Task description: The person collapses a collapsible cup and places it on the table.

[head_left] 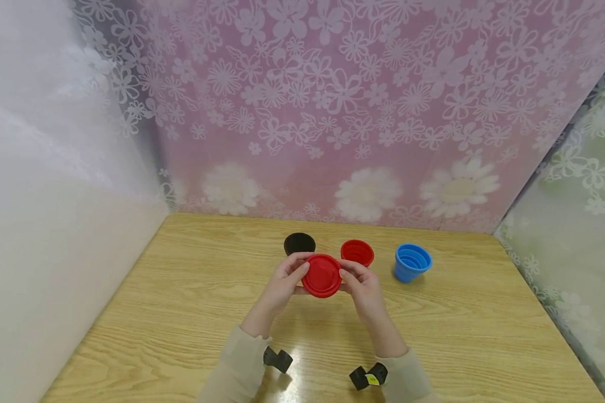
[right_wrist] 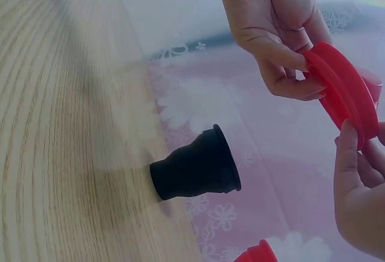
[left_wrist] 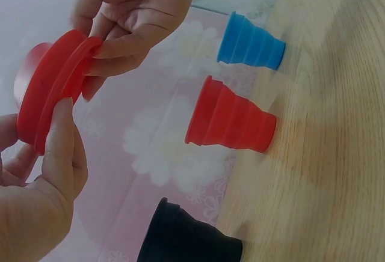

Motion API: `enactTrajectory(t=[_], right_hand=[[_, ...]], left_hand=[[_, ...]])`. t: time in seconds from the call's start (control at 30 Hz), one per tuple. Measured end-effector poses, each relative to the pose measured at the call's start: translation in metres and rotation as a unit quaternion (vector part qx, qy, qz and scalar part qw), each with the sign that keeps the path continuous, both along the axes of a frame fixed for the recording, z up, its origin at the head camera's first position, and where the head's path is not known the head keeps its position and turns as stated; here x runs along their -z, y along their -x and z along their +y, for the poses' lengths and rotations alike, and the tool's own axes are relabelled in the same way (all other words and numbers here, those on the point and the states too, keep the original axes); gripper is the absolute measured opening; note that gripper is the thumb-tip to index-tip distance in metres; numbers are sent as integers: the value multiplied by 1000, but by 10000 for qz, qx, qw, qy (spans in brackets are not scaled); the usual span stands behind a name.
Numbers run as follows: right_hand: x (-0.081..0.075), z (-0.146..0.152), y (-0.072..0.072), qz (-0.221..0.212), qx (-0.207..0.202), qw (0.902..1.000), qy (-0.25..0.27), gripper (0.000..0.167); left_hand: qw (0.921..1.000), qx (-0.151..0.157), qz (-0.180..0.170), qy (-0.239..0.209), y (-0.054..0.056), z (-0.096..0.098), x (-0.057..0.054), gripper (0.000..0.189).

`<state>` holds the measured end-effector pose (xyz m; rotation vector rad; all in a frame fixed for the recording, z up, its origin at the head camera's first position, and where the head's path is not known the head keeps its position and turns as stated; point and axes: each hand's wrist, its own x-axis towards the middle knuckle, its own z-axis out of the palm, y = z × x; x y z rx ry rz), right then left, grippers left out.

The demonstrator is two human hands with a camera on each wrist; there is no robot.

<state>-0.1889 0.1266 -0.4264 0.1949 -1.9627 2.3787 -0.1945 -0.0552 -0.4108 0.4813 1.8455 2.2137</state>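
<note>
Both hands hold a red collapsible cup point(head_left: 322, 275), folded down to a shallow disc, above the table. My left hand point(head_left: 285, 282) pinches its left edge, thumb on the near face and fingers behind. The opposite edge is pinched by my right hand point(head_left: 359, 282) in the same way. Side on, the left wrist view shows the cup's thick stacked rims point(left_wrist: 57, 91). Beyond the hands, a black cup point(head_left: 299, 243), another red cup point(head_left: 357, 253) and a blue cup point(head_left: 412, 262) stand extended on the table, mouths up. The hands and held cup partly cover the black and red ones.
The wooden table point(head_left: 181, 313) meets a pink flowered backdrop point(head_left: 302, 112) behind the cups. Pale side panels rise on the left point(head_left: 55, 168) and right point(head_left: 575, 268). Each sleeve has a small black device at the wrist.
</note>
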Motion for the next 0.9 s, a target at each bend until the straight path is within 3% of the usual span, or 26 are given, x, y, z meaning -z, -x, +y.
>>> enactTrajectory(t=[0.23, 0.43, 0.63, 0.9], right_hand=[[0, 1, 1, 158, -57, 9998, -130, 28], [0, -2, 1, -56, 3, 9999, 157, 36], [1, -3, 1, -183, 6, 9993, 338, 34], [1, 0, 2, -128, -65, 9998, 158, 33]], left_hand=[[9998, 20, 50, -183, 5, -1, 8, 31], [9966, -218, -89, -793, 7, 4, 19, 31], [9919, -285, -131, -1234, 6, 8, 18, 24], [9948, -454, 21, -911, 10, 9, 19, 20]])
